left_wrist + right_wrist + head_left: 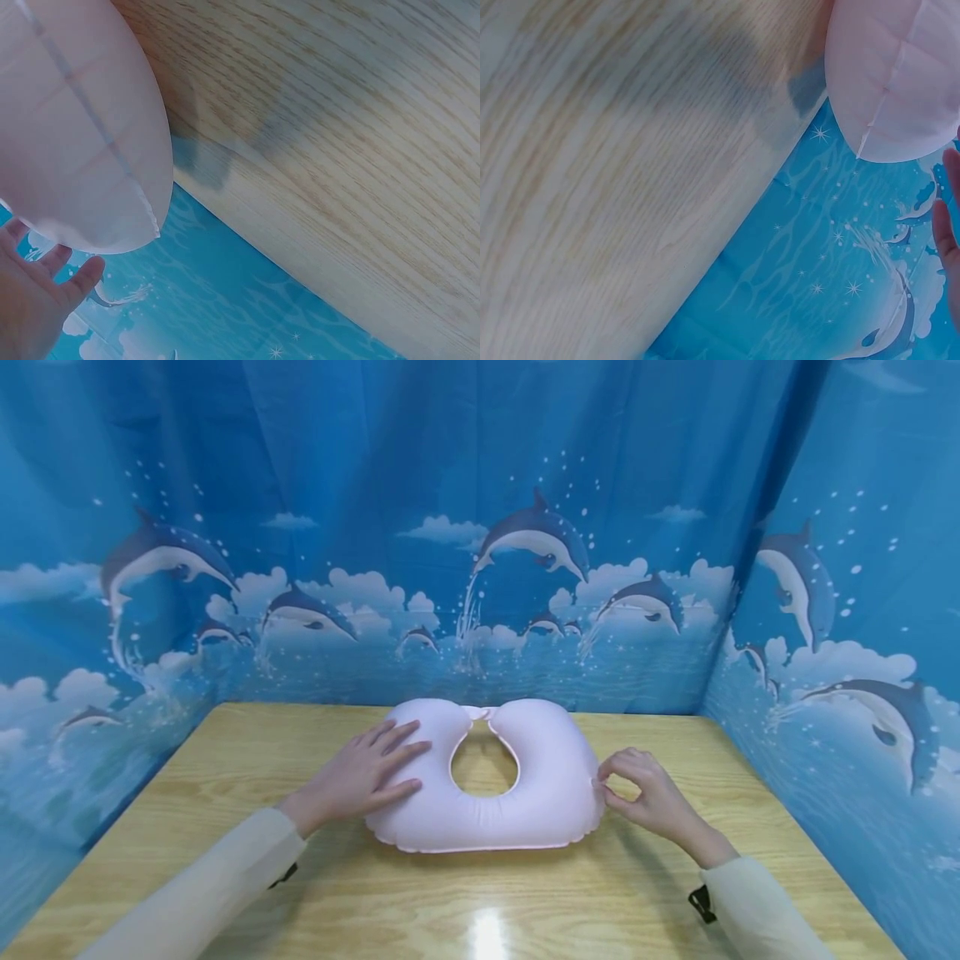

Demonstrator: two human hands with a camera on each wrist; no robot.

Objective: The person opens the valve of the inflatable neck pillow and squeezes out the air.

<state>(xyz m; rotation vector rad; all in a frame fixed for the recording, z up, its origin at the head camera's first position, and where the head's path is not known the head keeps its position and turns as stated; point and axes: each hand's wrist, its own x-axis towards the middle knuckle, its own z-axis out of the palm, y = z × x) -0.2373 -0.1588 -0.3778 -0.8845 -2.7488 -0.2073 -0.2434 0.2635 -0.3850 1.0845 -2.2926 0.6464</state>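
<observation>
Big blue dolphin curtains (337, 443) hang around a yellow wooden table (622, 902). On it, in the middle near the back edge, sits a puffy, pale pink U-shaped neck pillow (483, 825) with its opening facing the back. The left hand (367, 777) rests on the pillow's left side with fingers spread out, and the right hand (652, 793) pinches its right edge between finger and thumb.

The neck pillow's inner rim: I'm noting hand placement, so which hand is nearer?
Left. The left hand touches the left lobe of the neck pillow, spread close to the inner rim; the right hand pinches the outer right edge, farther away.
</observation>
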